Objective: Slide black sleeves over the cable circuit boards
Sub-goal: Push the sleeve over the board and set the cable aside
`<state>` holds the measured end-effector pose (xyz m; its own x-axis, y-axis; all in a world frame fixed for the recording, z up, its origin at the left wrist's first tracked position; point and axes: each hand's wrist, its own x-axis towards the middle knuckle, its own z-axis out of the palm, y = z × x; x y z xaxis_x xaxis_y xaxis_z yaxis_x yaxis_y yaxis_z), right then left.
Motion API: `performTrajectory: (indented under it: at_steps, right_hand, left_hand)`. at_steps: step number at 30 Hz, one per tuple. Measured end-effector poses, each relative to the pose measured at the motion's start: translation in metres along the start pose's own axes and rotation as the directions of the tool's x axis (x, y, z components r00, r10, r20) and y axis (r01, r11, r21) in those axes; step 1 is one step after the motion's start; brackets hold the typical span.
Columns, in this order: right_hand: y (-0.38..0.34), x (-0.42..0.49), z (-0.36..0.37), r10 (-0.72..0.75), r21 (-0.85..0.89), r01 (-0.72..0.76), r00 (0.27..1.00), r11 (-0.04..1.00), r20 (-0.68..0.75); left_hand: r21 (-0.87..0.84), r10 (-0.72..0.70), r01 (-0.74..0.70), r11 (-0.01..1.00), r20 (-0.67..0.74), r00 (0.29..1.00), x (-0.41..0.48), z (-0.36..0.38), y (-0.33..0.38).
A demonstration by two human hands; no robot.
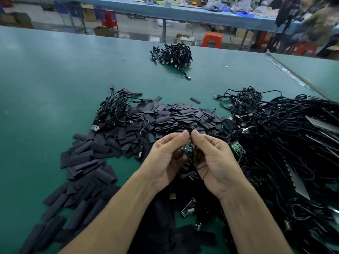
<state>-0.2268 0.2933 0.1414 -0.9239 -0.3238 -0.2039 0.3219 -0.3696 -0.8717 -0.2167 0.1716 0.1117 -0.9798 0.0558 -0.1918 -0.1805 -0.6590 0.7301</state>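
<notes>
A small green circuit board (pixel 189 146) on a black cable sits between my two hands above the middle of the table. My left hand (pixel 167 158) pinches its left side with curled fingers, thumb tip up. My right hand (pixel 213 158) pinches its right side the same way. No sleeve shows on this board. A broad heap of flat black sleeves (pixel 176 116) lies just beyond and to the left of my hands. Black cables with bare boards (pixel 284 136) are piled at the right; one green board (pixel 237 146) lies beside my right hand.
A tangle of cables (pixel 117 109) rests on the left of the sleeve heap. A separate cable bundle (pixel 173 55) lies far back on the green table (pixel 45 79). Orange stools (pixel 212 39) and another bench stand behind; a person (pixel 311 21) is at the far right.
</notes>
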Motion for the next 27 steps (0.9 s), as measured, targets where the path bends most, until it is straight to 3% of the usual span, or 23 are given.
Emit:
performTrajectory:
  at_steps: [6,10,13,16,18,20,22,23,26,27]
  right_hand:
    - [0.0,-0.005,0.002,-0.026,0.063,0.024,0.999,0.998,0.03]
    - [-0.017,-0.011,-0.005,-0.204,-0.028,0.202,0.974,0.979,-0.098]
    - [-0.038,-0.015,-0.02,-0.345,0.085,0.398,0.868,0.914,-0.358]
    - [-0.056,-0.016,-0.042,-0.295,0.204,0.499,0.744,0.843,-0.599]
    - [-0.058,-0.014,-0.056,-0.278,0.113,0.491,0.652,0.864,-0.705]
    - [-0.058,-0.012,-0.066,-0.377,-0.099,0.48,0.527,0.872,-0.762]
    - [-0.058,-0.009,-0.067,-0.575,-0.4,0.436,0.42,0.806,-0.702]
    - [-0.056,-0.007,-0.065,-0.672,-0.551,0.386,0.411,0.74,-0.616]
    - [-0.047,-0.008,-0.051,-0.81,-0.907,0.153,0.524,0.393,-0.262]
    - [-0.045,-0.011,-0.042,-0.805,-0.936,0.197,0.58,0.291,-0.128]
  left_hand:
    - [-0.098,0.015,-0.008,0.995,0.069,0.997,0.002,0.002,-0.006]
    - [-0.166,0.123,-0.111,0.98,0.06,0.991,-0.004,0.013,0.001]
    - [-0.166,0.285,-0.274,0.947,0.045,0.958,-0.018,0.025,0.018]
    - [-0.196,0.44,-0.423,0.884,0.047,0.897,-0.034,0.042,0.049]
    - [-0.302,0.505,-0.464,0.832,0.069,0.86,-0.042,0.053,0.073]
    - [-0.392,0.55,-0.47,0.791,0.118,0.827,-0.045,0.064,0.094]
    - [-0.411,0.576,-0.478,0.776,0.155,0.803,-0.046,0.073,0.107]
    - [-0.391,0.581,-0.487,0.781,0.17,0.796,-0.046,0.079,0.109]
    - [-0.261,0.54,-0.483,0.836,0.233,0.809,-0.042,0.092,0.103]
    - [-0.222,0.526,-0.481,0.848,0.249,0.813,-0.041,0.094,0.099]
